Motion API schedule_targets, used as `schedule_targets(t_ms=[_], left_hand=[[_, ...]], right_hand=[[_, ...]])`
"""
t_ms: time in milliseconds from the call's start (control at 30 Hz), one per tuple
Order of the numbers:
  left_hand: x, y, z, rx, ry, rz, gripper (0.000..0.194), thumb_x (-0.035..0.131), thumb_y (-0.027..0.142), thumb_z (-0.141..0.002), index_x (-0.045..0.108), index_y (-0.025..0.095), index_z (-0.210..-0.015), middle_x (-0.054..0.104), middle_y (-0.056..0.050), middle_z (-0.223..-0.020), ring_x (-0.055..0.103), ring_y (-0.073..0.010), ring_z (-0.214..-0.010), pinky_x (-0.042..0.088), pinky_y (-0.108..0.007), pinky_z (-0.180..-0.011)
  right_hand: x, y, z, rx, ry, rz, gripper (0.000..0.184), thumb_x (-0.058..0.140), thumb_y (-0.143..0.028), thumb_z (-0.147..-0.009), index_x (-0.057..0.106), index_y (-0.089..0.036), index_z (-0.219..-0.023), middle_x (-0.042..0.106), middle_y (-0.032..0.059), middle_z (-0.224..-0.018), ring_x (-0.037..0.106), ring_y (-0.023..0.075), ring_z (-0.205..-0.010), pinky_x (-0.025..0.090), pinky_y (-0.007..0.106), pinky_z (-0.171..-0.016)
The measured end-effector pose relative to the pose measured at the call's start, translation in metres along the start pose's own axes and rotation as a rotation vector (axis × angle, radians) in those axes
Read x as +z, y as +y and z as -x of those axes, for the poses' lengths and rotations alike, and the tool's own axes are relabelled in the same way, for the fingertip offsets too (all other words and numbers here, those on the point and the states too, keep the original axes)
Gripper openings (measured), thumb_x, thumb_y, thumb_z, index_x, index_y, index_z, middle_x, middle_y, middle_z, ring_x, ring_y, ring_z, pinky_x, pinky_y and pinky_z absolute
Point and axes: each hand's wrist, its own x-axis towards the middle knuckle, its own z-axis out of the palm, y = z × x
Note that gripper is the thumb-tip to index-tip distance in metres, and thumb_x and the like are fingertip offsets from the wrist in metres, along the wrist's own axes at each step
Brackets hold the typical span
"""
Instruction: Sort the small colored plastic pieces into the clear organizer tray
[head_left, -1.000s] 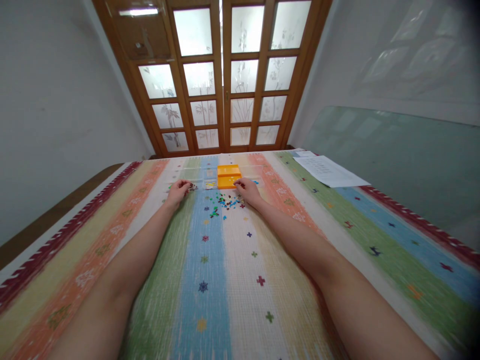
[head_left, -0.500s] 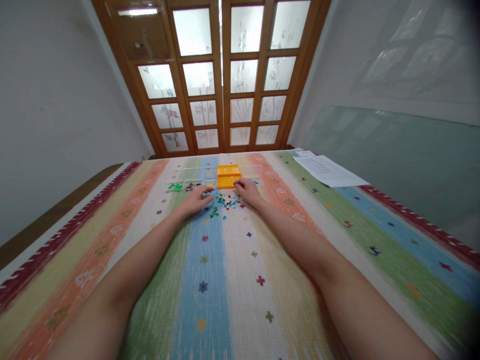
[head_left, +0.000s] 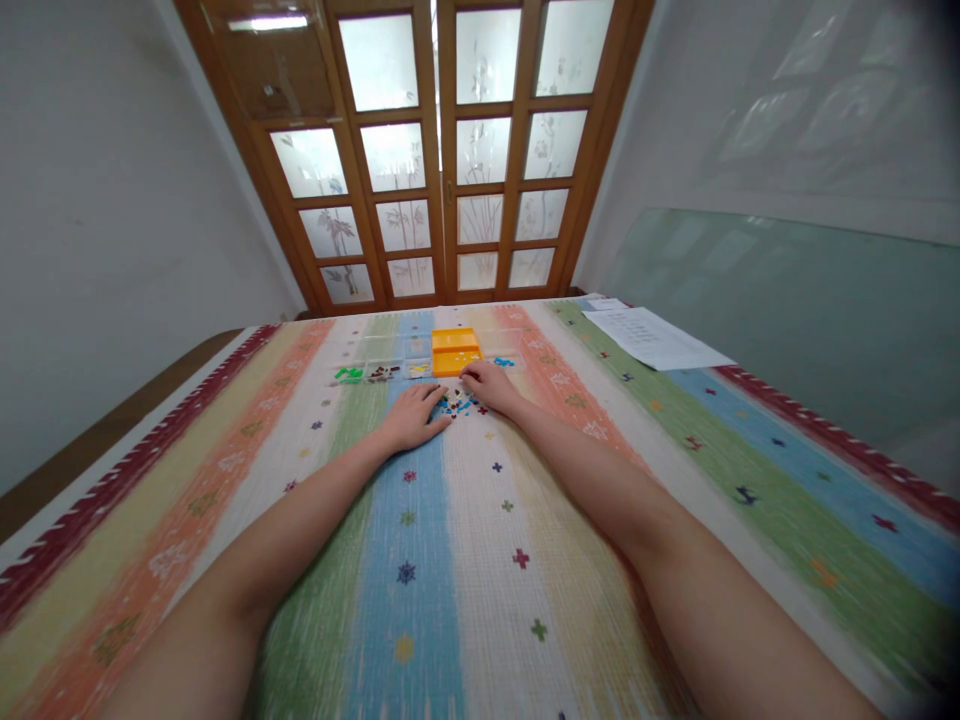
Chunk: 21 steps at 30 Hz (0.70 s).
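Observation:
A small mixed pile of tiny coloured pieces (head_left: 459, 404) lies on the striped cloth between my hands. My left hand (head_left: 415, 416) rests at the pile's left side, fingers spread and partly covering it. Just right of the pile, in front of an open orange box (head_left: 454, 341), my right hand (head_left: 487, 386) has its fingertips pinched together; whatever they hold is too small to make out. A few white pieces lie in the orange box. Left of it, clear boxes hold green pieces (head_left: 349, 375), brown pieces (head_left: 384, 373) and yellow pieces (head_left: 418, 370).
Blue pieces (head_left: 503, 362) lie in a clear box right of the orange one. Printed paper sheets (head_left: 649, 337) rest on the table's far right. The striped tablecloth (head_left: 480, 560) runs back toward wooden glazed doors (head_left: 442, 215), with a glass panel (head_left: 787, 290) along the right.
My left hand has moved right and nearer, off the front of the clear boxes and onto the pile's left side. My right hand has shifted slightly left and down, away from the orange box.

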Motion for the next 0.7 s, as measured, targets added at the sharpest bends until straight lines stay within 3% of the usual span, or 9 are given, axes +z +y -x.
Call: schedule_targets(t_ms=[167, 300, 433, 533, 700], left_hand=[[-0.008, -0.021, -0.001, -0.012, 0.007, 0.045, 0.067, 0.055, 0.056, -0.096, 0.050, 0.022, -0.153, 0.051, -0.016, -0.152, 0.046, -0.0321, -0.141, 0.031, -0.047, -0.122], [-0.012, -0.025, 0.000, -0.009, 0.001, 0.071, 0.066, 0.056, 0.056, -0.096, 0.050, 0.022, -0.153, 0.050, -0.015, -0.154, 0.046, -0.0319, -0.141, 0.031, -0.046, -0.122], [-0.014, -0.026, -0.001, -0.001, -0.001, 0.050, 0.065, 0.056, 0.055, -0.097, 0.052, 0.021, -0.151, 0.051, -0.016, -0.153, 0.047, -0.0326, -0.141, 0.032, -0.046, -0.122], [-0.016, -0.030, -0.001, -0.001, -0.006, 0.036, 0.061, 0.056, 0.053, -0.097, 0.054, 0.020, -0.149, 0.055, -0.016, -0.149, 0.050, -0.0323, -0.137, 0.036, -0.047, -0.119], [-0.018, -0.038, -0.001, 0.018, 0.013, 0.003, 0.050, 0.057, 0.045, -0.099, 0.058, 0.023, -0.144, 0.059, -0.012, -0.144, 0.053, -0.0289, -0.134, 0.040, -0.045, -0.116]], right_hand=[[-0.008, -0.008, 0.005, -0.165, -0.137, 0.013, 0.020, 0.066, -0.029, -0.094, 0.078, -0.020, -0.108, 0.073, 0.0097, -0.107, 0.064, 0.0237, -0.103, 0.047, 0.035, -0.094], [-0.021, -0.012, 0.009, -0.253, -0.261, 0.000, 0.056, 0.079, -0.047, -0.085, 0.068, -0.028, -0.136, 0.067, 0.0103, -0.127, 0.059, 0.0288, -0.119, 0.043, 0.041, -0.106], [-0.026, -0.015, 0.011, -0.297, -0.308, 0.022, 0.080, 0.087, -0.060, -0.071, 0.065, -0.030, -0.142, 0.066, 0.0111, -0.129, 0.059, 0.0322, -0.118, 0.042, 0.044, -0.107], [-0.022, -0.016, 0.011, -0.316, -0.268, 0.032, 0.079, 0.087, -0.063, -0.069, 0.068, -0.029, -0.138, 0.067, 0.0115, -0.126, 0.059, 0.0320, -0.115, 0.042, 0.044, -0.106], [-0.012, -0.018, 0.011, -0.327, -0.269, 0.234, 0.062, 0.067, -0.064, -0.091, 0.066, -0.023, -0.137, 0.065, 0.0147, -0.125, 0.057, 0.0313, -0.115, 0.042, 0.043, -0.101]])
